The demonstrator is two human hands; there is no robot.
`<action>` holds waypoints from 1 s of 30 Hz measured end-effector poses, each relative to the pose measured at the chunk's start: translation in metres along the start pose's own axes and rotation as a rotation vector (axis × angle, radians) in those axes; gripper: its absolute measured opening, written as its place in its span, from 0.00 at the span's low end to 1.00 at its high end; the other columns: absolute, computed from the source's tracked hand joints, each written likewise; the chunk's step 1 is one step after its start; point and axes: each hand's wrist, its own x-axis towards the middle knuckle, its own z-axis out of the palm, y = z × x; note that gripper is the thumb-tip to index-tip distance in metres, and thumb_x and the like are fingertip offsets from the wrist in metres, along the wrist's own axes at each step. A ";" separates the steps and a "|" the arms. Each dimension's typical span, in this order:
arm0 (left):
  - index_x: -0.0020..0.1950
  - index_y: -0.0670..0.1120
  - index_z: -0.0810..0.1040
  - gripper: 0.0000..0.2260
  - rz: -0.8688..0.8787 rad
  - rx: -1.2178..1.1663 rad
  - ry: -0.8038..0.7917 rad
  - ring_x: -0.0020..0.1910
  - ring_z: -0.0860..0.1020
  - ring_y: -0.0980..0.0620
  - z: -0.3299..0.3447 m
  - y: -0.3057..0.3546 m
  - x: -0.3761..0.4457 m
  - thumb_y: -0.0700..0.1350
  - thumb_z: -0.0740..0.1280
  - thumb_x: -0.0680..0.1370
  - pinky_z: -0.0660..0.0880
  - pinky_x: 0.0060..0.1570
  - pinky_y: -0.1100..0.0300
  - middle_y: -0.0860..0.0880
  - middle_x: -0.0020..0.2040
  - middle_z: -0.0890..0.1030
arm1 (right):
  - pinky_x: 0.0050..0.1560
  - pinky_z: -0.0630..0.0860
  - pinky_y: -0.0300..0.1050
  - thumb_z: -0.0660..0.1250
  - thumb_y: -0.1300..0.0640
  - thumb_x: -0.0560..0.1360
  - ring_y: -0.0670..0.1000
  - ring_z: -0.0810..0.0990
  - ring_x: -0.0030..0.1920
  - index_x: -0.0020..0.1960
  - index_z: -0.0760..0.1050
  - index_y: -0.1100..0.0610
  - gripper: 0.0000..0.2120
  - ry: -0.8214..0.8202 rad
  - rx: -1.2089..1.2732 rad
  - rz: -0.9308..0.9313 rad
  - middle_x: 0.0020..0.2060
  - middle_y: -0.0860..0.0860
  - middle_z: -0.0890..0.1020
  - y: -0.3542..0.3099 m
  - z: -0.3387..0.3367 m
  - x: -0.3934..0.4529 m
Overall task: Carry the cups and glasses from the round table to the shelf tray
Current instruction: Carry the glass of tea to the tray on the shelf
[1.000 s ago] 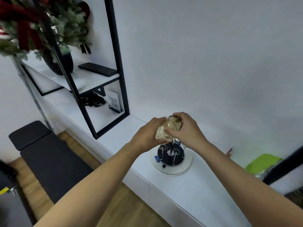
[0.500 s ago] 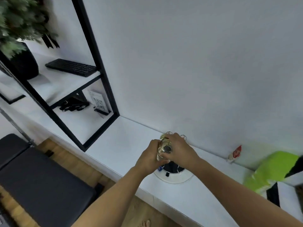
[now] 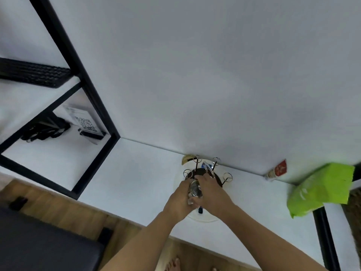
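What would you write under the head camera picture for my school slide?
Both hands, left hand and right hand, hold a glass over the round cup rack on the white shelf.

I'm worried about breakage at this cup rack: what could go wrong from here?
1. Both hands, left hand and right hand, crowd the small clear glass, so it may knock a wire ring-tipped prong of the dark round cup rack.
2. The glass largely hides the prong below; it could miss and slip onto the round white tray.
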 end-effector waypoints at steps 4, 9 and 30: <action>0.75 0.56 0.66 0.35 -0.014 -0.033 -0.039 0.60 0.75 0.63 0.008 -0.016 0.007 0.53 0.79 0.72 0.64 0.53 0.82 0.59 0.66 0.76 | 0.62 0.75 0.51 0.68 0.43 0.77 0.55 0.68 0.68 0.79 0.57 0.54 0.37 -0.033 -0.069 0.056 0.69 0.53 0.68 0.002 0.016 0.005; 0.74 0.58 0.65 0.34 -0.024 -0.042 -0.087 0.59 0.76 0.62 0.016 -0.029 0.016 0.54 0.78 0.72 0.66 0.52 0.81 0.60 0.64 0.76 | 0.65 0.74 0.50 0.66 0.45 0.79 0.56 0.67 0.70 0.79 0.55 0.54 0.36 -0.044 -0.067 0.139 0.72 0.54 0.66 0.005 0.029 0.012; 0.77 0.50 0.65 0.31 -0.167 0.627 -0.579 0.71 0.70 0.48 -0.107 0.054 0.040 0.58 0.70 0.78 0.68 0.65 0.58 0.49 0.75 0.69 | 0.59 0.75 0.50 0.62 0.38 0.79 0.52 0.77 0.61 0.68 0.71 0.52 0.24 0.034 -0.098 0.076 0.63 0.49 0.77 -0.036 -0.070 -0.004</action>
